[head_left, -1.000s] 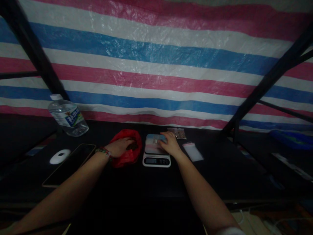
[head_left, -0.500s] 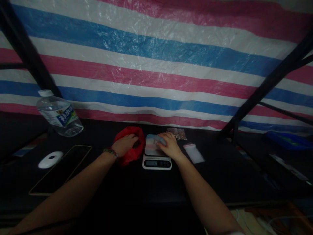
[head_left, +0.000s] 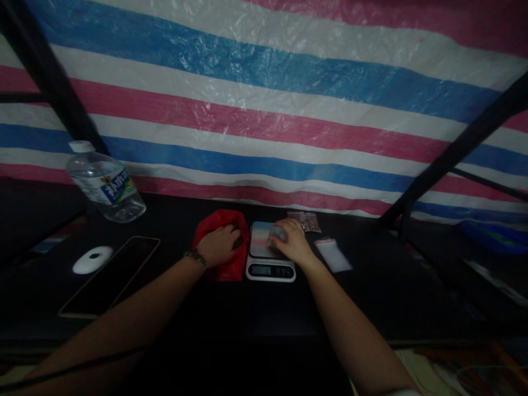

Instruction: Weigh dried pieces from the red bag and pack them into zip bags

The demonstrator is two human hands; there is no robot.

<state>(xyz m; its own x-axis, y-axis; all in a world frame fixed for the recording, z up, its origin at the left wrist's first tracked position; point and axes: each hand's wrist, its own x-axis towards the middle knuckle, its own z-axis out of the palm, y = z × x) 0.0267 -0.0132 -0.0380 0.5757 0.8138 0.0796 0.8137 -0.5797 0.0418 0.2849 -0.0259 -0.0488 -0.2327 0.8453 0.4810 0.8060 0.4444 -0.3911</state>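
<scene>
My left hand (head_left: 218,245) reaches into the mouth of a red plastic bag (head_left: 226,271), its fingers bent around small dark pieces that I cannot make out. Just right of the bag stands a white digital kitchen scale (head_left: 252,262) with a lit display. Over the scale's shiny plate, my right hand (head_left: 293,240) grips a small clear plastic bag (head_left: 277,234), thumb and fingers closed around it. What that clear bag contains is too blurred to tell.
Small zip bags of brownish grains (head_left: 309,222) lie behind my right hand, and a stack of white zip bags (head_left: 334,255) lies to its right. At left are a phone (head_left: 111,276), a white oval device (head_left: 93,259) and a water bottle (head_left: 108,187). Striped sheeting (head_left: 264,132) hangs behind.
The view has shifted slightly, so everything sits a little farther right and higher. My left fingers have curled more, with dark pieces now showing at them. My right hand stays over the scale.
</scene>
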